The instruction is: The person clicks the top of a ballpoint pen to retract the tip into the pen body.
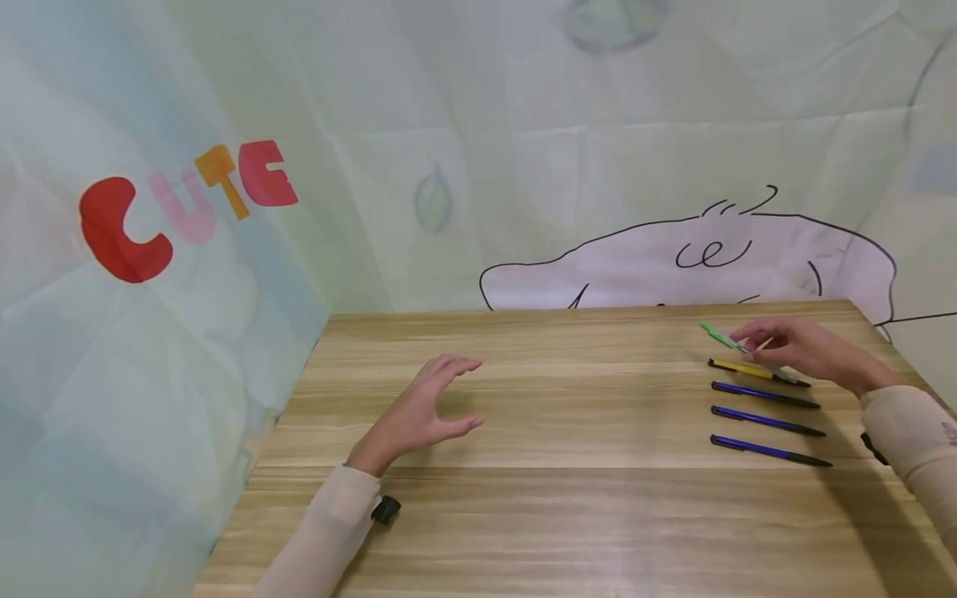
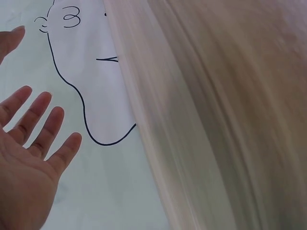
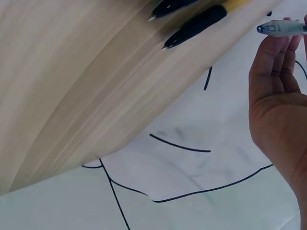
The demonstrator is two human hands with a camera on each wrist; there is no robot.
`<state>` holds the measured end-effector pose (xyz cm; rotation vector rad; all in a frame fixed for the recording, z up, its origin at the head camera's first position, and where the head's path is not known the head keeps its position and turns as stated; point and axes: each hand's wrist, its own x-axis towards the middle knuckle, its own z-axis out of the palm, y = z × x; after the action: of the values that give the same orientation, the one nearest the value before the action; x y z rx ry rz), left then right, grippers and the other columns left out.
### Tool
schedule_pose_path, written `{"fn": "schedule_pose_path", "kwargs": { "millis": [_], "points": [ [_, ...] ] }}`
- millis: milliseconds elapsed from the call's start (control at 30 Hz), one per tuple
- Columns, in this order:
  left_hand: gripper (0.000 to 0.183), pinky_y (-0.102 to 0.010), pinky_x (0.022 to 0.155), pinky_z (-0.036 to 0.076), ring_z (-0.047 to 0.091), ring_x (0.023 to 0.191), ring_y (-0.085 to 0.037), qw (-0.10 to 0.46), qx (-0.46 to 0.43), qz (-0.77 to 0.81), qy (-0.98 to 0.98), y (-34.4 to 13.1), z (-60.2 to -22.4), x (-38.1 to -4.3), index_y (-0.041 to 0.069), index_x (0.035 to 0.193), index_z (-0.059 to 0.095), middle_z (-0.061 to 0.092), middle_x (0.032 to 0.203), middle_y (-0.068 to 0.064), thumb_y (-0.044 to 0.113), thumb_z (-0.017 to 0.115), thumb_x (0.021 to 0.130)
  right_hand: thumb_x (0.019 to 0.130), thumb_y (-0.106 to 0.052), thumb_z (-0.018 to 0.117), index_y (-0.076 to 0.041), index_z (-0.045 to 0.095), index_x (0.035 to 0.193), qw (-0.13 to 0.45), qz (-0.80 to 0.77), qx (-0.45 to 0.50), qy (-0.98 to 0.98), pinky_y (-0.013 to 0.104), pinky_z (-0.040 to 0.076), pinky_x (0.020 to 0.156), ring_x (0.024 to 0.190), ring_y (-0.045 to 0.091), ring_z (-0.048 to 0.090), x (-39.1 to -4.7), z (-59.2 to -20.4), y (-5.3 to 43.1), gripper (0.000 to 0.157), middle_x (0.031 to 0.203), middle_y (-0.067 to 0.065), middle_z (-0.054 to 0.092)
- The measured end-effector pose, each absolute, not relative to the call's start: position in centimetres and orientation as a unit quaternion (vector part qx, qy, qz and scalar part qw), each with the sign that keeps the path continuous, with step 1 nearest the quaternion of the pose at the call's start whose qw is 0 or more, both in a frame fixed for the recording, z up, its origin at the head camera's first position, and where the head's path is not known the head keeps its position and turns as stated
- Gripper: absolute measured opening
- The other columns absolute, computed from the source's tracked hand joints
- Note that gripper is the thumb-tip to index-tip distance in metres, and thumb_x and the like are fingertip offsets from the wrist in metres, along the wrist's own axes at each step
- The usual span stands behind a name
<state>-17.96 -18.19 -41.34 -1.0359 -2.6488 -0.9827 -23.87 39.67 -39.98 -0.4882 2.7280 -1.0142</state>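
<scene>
My right hand (image 1: 811, 349) pinches a green pen (image 1: 718, 335) between thumb and fingers, just above the far right of the table. In the right wrist view the pen's clear tip (image 3: 280, 28) sticks out past the fingers. Beneath that hand lies a yellow pen (image 1: 740, 368) with a black grip. Nearer the front, three blue pens (image 1: 763, 394) with black grips lie side by side in a column with it. My left hand (image 1: 419, 411) hovers over the left half of the table, thumb and fingers spread, holding nothing.
The wood-grain table (image 1: 553, 515) meets a pale printed cloth (image 1: 449, 100) at its back and left edges. The cloth bears a cartoon animal drawing (image 1: 635, 257) and coloured letters (image 1: 127, 241).
</scene>
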Motion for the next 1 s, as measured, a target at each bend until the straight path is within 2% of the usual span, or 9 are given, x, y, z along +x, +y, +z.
{"fn": "schedule_pose_path", "kwargs": {
  "millis": [267, 433, 700, 1000],
  "points": [
    [0.073, -0.049, 0.107, 0.047, 0.047, 0.132, -0.018, 0.057, -0.326, -0.314, -0.890, -19.0, -41.8, -17.8, 0.021, 0.149, 0.049, 0.051, 0.141, 0.002, 0.034, 0.082, 0.085, 0.092, 0.001, 0.070, 0.000, 0.069, 0.124, 0.066, -0.294, -0.189, 0.935, 0.023, 0.054, 0.072, 0.088, 0.004, 0.062, -24.7, -40.7, 40.5, 0.032, 0.109, 0.015, 0.071],
    [0.073, -0.048, 0.106, 0.047, 0.048, 0.131, -0.018, 0.058, -0.324, -0.315, -0.890, -19.2, -41.9, -17.7, 0.020, 0.148, 0.050, 0.051, 0.141, 0.004, 0.034, 0.083, 0.085, 0.092, 0.000, 0.071, -0.003, 0.072, 0.122, 0.068, -0.271, -0.186, 0.942, 0.022, 0.054, 0.074, 0.091, 0.008, 0.065, -25.1, -41.3, 41.1, 0.031, 0.112, 0.014, 0.072],
    [0.071, -0.049, 0.107, 0.046, 0.048, 0.131, -0.018, 0.059, -0.325, -0.316, -0.889, -19.0, -41.8, -17.6, 0.021, 0.147, 0.051, 0.051, 0.140, 0.003, 0.032, 0.083, 0.084, 0.091, -0.005, 0.074, -0.006, 0.074, 0.121, 0.079, -0.252, -0.179, 0.948, 0.022, 0.054, 0.075, 0.091, 0.000, 0.061, -25.6, -42.1, 41.7, 0.029, 0.115, 0.014, 0.072],
    [0.072, -0.049, 0.107, 0.047, 0.048, 0.131, -0.018, 0.060, -0.325, -0.315, -0.890, -19.0, -41.9, -17.5, 0.021, 0.147, 0.051, 0.050, 0.140, 0.003, 0.032, 0.084, 0.084, 0.092, -0.010, 0.074, -0.007, 0.075, 0.119, 0.067, -0.216, -0.171, 0.959, 0.025, 0.053, 0.074, 0.092, 0.013, 0.064, -26.0, -42.8, 41.9, 0.027, 0.111, 0.010, 0.074]
  ]
}}
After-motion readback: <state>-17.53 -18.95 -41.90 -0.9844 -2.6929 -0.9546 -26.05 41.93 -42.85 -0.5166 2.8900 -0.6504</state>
